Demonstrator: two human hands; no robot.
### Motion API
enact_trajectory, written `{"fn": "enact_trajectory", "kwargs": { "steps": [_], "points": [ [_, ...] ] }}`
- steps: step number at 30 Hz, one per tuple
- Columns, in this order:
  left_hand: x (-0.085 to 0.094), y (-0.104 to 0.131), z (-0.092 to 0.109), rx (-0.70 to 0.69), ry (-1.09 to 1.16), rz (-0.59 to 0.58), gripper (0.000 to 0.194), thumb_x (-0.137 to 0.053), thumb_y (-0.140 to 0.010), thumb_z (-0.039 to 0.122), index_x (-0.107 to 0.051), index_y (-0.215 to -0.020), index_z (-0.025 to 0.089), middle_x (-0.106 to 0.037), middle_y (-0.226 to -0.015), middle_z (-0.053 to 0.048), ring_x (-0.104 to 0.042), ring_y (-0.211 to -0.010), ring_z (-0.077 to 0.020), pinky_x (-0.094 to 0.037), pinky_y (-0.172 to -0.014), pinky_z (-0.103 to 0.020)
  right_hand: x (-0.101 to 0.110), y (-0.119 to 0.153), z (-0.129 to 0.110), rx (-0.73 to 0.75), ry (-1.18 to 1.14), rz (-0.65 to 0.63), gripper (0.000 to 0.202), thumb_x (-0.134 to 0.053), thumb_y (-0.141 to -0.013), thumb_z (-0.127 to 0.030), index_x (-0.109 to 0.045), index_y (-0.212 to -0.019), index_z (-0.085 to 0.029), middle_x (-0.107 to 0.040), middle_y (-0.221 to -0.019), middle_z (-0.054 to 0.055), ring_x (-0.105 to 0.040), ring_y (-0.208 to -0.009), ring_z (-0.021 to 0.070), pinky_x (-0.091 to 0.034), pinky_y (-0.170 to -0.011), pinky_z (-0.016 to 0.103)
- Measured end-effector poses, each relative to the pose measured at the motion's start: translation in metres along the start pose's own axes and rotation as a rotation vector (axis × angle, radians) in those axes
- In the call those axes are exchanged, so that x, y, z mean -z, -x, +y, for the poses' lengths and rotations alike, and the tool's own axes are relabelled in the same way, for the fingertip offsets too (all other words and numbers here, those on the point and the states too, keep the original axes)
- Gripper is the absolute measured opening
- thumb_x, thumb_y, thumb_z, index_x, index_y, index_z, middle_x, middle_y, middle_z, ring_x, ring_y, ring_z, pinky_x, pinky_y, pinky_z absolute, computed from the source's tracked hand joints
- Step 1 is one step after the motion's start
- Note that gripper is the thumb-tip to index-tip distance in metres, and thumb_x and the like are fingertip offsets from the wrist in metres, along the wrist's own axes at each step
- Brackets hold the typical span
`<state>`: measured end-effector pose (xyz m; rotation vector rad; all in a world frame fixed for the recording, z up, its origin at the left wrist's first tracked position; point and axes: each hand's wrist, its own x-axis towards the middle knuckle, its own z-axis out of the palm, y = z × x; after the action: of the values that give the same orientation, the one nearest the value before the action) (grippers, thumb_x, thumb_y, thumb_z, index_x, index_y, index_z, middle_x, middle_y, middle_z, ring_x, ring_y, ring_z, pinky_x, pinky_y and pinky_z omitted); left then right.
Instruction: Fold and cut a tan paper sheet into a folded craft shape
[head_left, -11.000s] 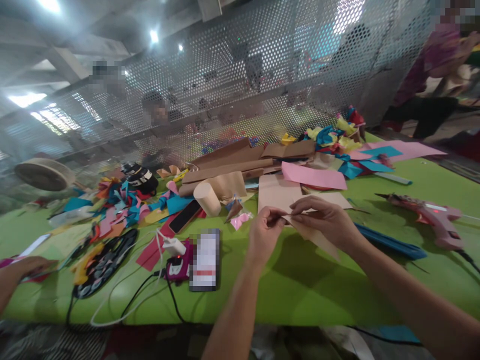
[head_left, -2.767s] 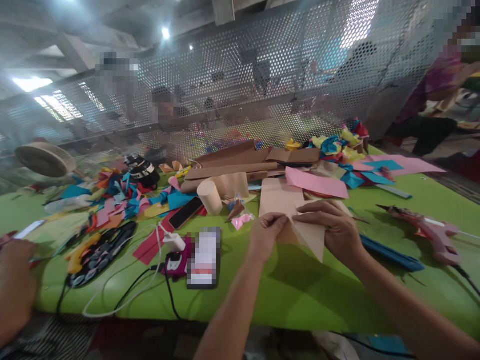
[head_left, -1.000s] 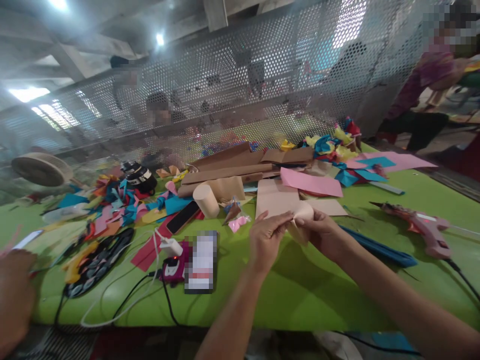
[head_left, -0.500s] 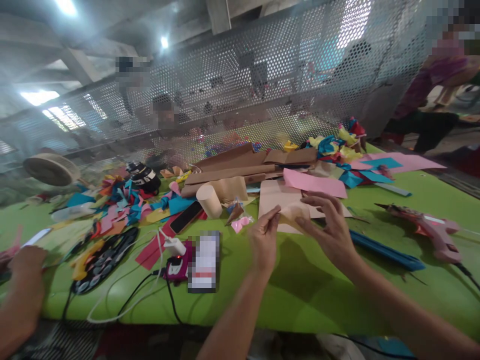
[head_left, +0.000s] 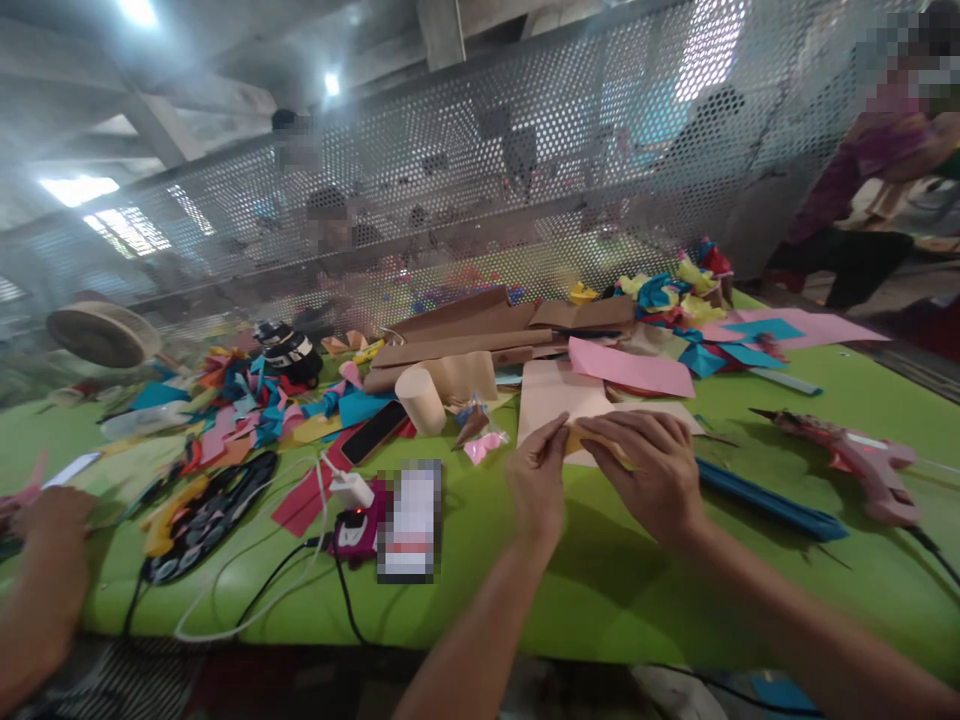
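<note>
No brand, label or writing can be read; the flat card [head_left: 409,520] lying near the front edge of the green surface [head_left: 600,590] is blurred out.

The left hand [head_left: 536,480] and the right hand [head_left: 651,468] meet above the surface, slightly right of centre. Both hands pinch a small folded piece of tan paper [head_left: 589,440] between them. The left hand closes thumb and fingers on its left end. The right hand lies over its right part, fingers curled down on it. Only a narrow strip of the paper shows between the hands; it is pale tan to yellowish, and its folds cannot be made out.

Left of the hands, a white charger [head_left: 346,490] and a magenta device [head_left: 352,530] lie touching the card, with cables [head_left: 247,610] running to the front edge. A co-worker's hand [head_left: 45,515] rests at the far left. A blue strip [head_left: 772,505] lies just right of the right hand, and a pink glue gun [head_left: 855,460] lies beyond it.

Behind the hands lies a tan sheet [head_left: 555,400], then a paper roll [head_left: 420,400], a pink sheet [head_left: 630,368], brown cardboard strips [head_left: 465,330] and coloured scraps [head_left: 247,410]. A perforated metal screen [head_left: 525,160] closes the far side.
</note>
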<state>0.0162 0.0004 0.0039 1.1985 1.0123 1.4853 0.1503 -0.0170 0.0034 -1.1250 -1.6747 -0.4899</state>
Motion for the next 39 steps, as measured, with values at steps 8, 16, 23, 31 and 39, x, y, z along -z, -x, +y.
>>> {"fn": "enact_trajectory", "kwargs": {
  "steps": [8,16,23,31,39],
  "points": [
    [-0.002,0.001,0.0,-0.01,-0.016,-0.016,0.02,-0.066,-0.085,0.023,-0.08,-0.099,0.021,-0.079,-0.102,-0.005,-0.074,-0.095,-0.0206,-0.059,-0.091,-0.035,-0.003,-0.001,0.002,-0.023,-0.024,-0.026,0.016,-0.07,-0.09,-0.019,-0.07,-0.104,-0.026,-0.077,-0.093,0.003,-0.068,-0.086,0.0208,-0.044,-0.08,0.035],
    [-0.004,0.003,-0.004,-0.036,0.006,-0.065,0.023,-0.068,-0.086,0.034,-0.08,-0.101,0.02,-0.078,-0.106,-0.007,-0.074,-0.098,-0.0227,-0.06,-0.092,-0.038,-0.001,-0.003,-0.001,-0.059,-0.06,-0.058,0.01,-0.063,-0.094,-0.021,-0.072,-0.092,-0.027,-0.076,-0.081,0.0,-0.065,-0.075,0.0192,-0.042,-0.074,0.034],
    [-0.002,0.001,-0.01,-0.077,-0.048,-0.089,0.023,-0.067,-0.088,0.036,-0.08,-0.1,0.021,-0.079,-0.103,-0.006,-0.074,-0.095,-0.0221,-0.059,-0.091,-0.038,-0.001,0.001,0.004,-0.102,-0.107,-0.121,0.015,-0.063,-0.094,-0.026,-0.075,-0.102,-0.031,-0.077,-0.084,0.001,-0.067,-0.079,0.0211,-0.043,-0.074,0.036],
    [0.0,0.001,-0.006,-0.127,-0.105,-0.117,0.019,-0.064,-0.089,0.028,-0.079,-0.097,0.02,-0.079,-0.098,-0.007,-0.073,-0.091,-0.0212,-0.058,-0.086,-0.034,-0.002,0.0,0.008,-0.095,-0.144,-0.147,0.01,-0.062,-0.095,-0.028,-0.072,-0.095,-0.027,-0.076,-0.087,0.002,-0.067,-0.084,0.0222,-0.044,-0.076,0.036],
    [0.005,-0.002,-0.006,-0.157,-0.233,-0.206,0.022,-0.057,-0.091,0.024,-0.077,-0.097,0.021,-0.079,-0.097,-0.007,-0.071,-0.088,-0.0204,-0.055,-0.084,-0.033,-0.001,0.0,0.013,-0.064,-0.167,-0.174,0.016,-0.057,-0.097,-0.032,-0.071,-0.091,-0.027,-0.076,-0.081,0.002,-0.068,-0.076,0.022,-0.043,-0.072,0.036]
  ]
}}
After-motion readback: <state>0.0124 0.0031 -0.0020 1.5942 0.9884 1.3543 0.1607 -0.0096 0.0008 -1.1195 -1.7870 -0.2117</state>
